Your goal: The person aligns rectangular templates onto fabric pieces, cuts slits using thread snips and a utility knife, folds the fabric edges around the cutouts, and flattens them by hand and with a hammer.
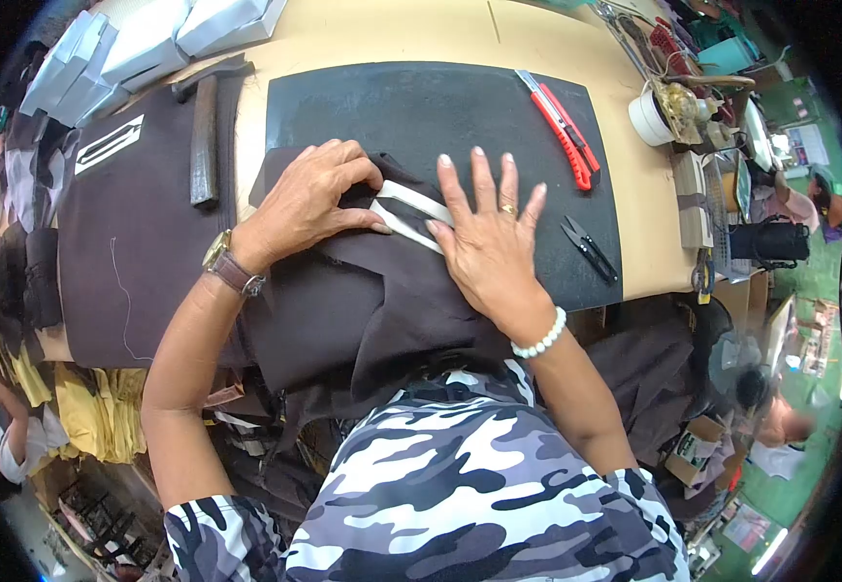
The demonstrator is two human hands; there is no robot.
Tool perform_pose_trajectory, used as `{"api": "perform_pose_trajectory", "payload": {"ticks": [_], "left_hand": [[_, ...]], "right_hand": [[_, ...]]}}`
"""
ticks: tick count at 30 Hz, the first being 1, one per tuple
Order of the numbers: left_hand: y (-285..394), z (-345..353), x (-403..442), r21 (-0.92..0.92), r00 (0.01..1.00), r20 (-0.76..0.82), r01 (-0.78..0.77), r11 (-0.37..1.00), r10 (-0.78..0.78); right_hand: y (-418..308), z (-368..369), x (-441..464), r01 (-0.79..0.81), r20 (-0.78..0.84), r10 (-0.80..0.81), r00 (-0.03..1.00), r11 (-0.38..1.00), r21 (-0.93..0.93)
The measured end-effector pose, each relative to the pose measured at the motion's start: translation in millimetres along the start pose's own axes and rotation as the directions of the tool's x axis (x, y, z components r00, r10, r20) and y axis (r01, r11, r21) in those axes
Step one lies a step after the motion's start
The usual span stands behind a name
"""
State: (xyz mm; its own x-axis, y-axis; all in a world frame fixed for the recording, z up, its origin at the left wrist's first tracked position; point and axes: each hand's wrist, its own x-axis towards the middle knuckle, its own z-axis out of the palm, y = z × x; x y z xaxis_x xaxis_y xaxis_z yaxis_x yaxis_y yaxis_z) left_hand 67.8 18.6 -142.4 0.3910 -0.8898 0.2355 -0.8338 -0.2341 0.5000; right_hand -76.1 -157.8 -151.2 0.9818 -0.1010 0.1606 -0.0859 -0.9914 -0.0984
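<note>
Dark brown fabric (353,301) lies in folds over a black mat (392,97) and hangs toward my body. A white, narrow, slotted piece (406,231) rests on the fabric between my hands, dark cloth showing through its slot. At its left end, my left hand (319,194) has thumb and fingers closed on the fabric, the tips against the white piece. My right hand (489,238) lies flat with fingers spread, its thumb touching the piece's right end. The fingers of that hand reach onto the mat. Beneath my palms the fabric is hidden.
A red cutter knife (565,136) and small black thread snips (589,250) lie right on the mat. Leftward are a hammer (205,141) and a white slotted template (109,144) on dark cloth. White packets (145,44) sit at back left, a white cup (649,118) at right.
</note>
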Motion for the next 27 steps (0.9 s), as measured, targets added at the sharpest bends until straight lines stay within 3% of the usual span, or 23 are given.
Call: {"api": "perform_pose_trajectory", "payload": {"ticks": [6,9,13,15,18,22,25,27], "left_hand": [[0,1,-3,0.015,0.999,-0.041,-0.014,1.0,0.014],[4,-1,-8,0.05,1.0,-0.015,0.002,0.999,-0.001],[16,1,-25,0.098,0.993,-0.119,-0.001,0.995,0.012],[41,1,-35,0.16,0.978,-0.208,0.053,0.986,-0.019],[91,9,-57,0.216,0.938,-0.334,0.17,0.962,-0.09],[142,38,-77,0.16,0.908,-0.337,0.315,0.935,-0.248],[136,62,-87,0.219,0.902,-0.362,0.327,0.919,-0.235],[131,61,-89,0.133,0.905,-0.366,0.281,0.95,-0.217]], "right_hand": [[-23,14,32,0.132,-0.071,-0.129,0.989,0.99,0.051],[-9,9,24,0.149,0.031,-0.154,0.988,0.982,0.111],[14,-17,32,0.221,0.211,-0.269,0.94,0.949,0.227],[18,-27,54,0.281,0.228,-0.343,0.911,0.923,0.262],[8,-17,98,0.356,0.099,-0.444,0.89,0.816,0.454],[-34,-18,139,0.345,0.221,-0.489,0.844,0.809,0.475],[-51,-2,154,0.337,0.341,-0.56,0.756,0.778,0.531],[-42,2,162,0.337,0.173,-0.518,0.838,0.74,0.583]]}}
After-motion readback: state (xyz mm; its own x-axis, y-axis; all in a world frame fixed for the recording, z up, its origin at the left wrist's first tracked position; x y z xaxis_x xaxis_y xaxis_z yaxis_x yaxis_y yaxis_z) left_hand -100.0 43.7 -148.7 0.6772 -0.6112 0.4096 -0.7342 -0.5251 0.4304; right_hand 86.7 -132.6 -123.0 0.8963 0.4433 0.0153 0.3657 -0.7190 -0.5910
